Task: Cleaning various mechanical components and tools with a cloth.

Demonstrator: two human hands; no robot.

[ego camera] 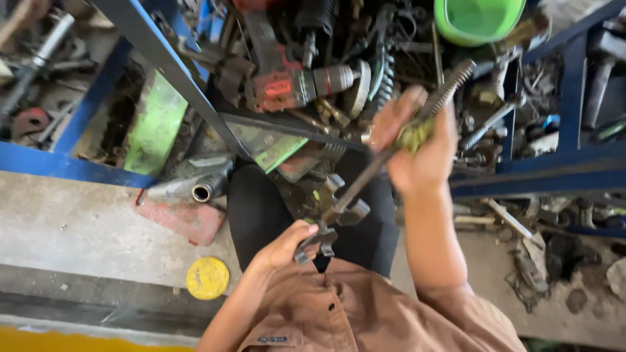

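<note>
A blue metal rack [78, 166] crammed with greasy tools and scrap fills the top of the view, standing on a bare concrete floor [72, 228] where a grey pipe [195, 182] and a flat yellow lid [207, 278] lie. A red power drill [293, 85] rests on the shelf and a green bowl [479, 19] sits at the upper edge. Over the person's lap, between rack and brown shirt, a long threaded rod with a dark metal head [355, 189] is held slanting up to the right. The right hand [417, 146] is closed around the rod's upper part with a greenish rag [414, 133] pressed against the thread; it looks blurred. The left hand [290, 244] grips the dark head at the lower end. Judging by the grime on the thread, the wiping seems unfinished.
</note>
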